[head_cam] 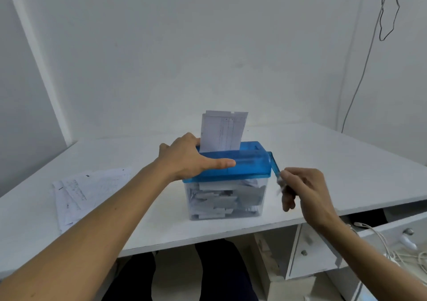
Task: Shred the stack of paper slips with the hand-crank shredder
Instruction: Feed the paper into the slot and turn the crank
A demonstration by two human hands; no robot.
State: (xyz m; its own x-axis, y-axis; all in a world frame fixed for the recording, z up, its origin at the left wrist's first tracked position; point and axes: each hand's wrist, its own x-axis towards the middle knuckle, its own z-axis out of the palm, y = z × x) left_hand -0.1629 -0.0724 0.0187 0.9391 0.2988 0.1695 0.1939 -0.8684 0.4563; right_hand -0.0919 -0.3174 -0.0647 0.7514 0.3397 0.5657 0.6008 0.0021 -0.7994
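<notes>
The hand-crank shredder (249,162) has a blue lid on a clear bin (225,200) full of white strips, and stands near the front edge of the white table (323,166). A paper slip (223,130) sticks upright out of the lid's slot. My left hand (189,157) rests on the left end of the lid, thumb stretched along its front and fingers over the back. My right hand (305,188) grips the knob of the blue crank (275,165) at the shredder's right side. A stack of paper slips (90,193) lies flat on the table to the left.
White walls close in behind and to the right, with a thin wire (388,9) hanging at the upper right. Below the table edge are a drawer unit (309,252) and an open drawer with white cables (406,250). My dark-trousered legs show under the table.
</notes>
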